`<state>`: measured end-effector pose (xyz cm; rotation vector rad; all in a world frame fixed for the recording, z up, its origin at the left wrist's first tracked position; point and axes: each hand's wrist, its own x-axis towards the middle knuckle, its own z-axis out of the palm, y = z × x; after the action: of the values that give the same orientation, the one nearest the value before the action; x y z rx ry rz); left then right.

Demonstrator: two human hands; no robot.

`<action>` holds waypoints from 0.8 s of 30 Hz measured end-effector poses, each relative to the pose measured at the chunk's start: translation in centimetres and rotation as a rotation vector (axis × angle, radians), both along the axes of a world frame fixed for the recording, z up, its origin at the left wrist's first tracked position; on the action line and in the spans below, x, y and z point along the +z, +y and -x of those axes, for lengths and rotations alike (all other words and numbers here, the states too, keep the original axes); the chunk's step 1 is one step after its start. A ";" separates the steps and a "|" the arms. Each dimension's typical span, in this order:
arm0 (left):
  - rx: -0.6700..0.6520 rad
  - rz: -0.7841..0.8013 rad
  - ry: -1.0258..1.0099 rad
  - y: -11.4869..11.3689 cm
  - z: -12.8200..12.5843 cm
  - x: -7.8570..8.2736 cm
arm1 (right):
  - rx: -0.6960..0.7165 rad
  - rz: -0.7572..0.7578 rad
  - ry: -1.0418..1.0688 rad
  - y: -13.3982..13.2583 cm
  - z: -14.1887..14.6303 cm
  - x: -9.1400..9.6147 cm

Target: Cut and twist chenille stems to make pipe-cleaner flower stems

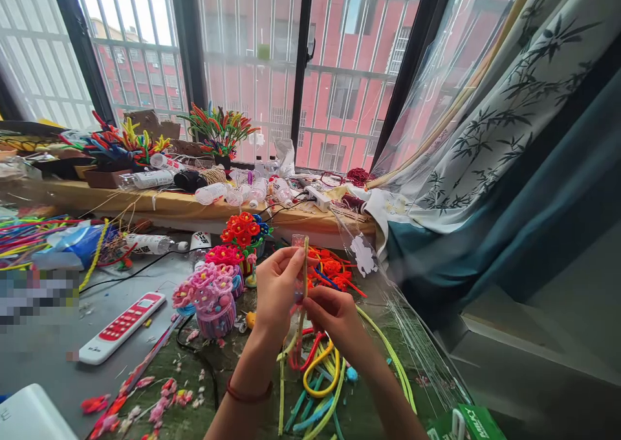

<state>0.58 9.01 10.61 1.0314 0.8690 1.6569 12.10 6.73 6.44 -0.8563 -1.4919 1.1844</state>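
Note:
Pinched upright between the fingers of my left hand [275, 288] is a pale yellow-green pipe cleaner [306, 265], lying along a clear plastic strip [297, 240] that looks like a ruler. Lower down, my right hand [334, 312] has its thumb and fingers closed on the same pipe cleaner. Below the hands lie loose pipe cleaners, among them a yellow loop [310, 388] and blue pieces [315, 415]. Behind the hands is a heap of orange-red pipe cleaner pieces [334, 270]. My fingers hide part of the strip.
Left of my hands stand pipe cleaner flower pots: a pink one [216, 317] and a red one [241, 230]. A white remote [123, 327] lies on the grey mat. Plastic bottles [211, 193] crowd the windowsill. A green box [478, 422] sits at lower right.

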 end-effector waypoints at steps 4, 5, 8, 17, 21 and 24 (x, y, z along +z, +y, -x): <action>-0.020 -0.007 0.021 -0.2 0.1 0.1 | -0.038 0.014 0.051 -0.1 -0.1 0.2; -0.016 -0.010 0.031 -0.2 0.1 0.2 | -0.045 0.014 0.057 -0.2 -0.1 0.2; -0.001 -0.013 0.061 -0.2 0.3 0.3 | -0.073 -0.004 0.060 -0.2 -0.2 0.1; -0.023 0.000 0.070 -0.3 0.5 0.4 | -0.157 -0.103 -0.058 -0.2 -0.4 0.0; -0.050 -0.005 0.086 -0.2 0.5 0.3 | -0.176 -0.145 -0.128 -0.2 -0.5 0.2; -0.058 -0.012 0.107 -0.2 0.4 0.1 | -0.180 -0.160 -0.157 -0.2 -0.5 0.2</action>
<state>0.21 8.82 10.71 1.1515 0.8909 1.5718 12.64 6.50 6.69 -0.9691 -1.5762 0.8701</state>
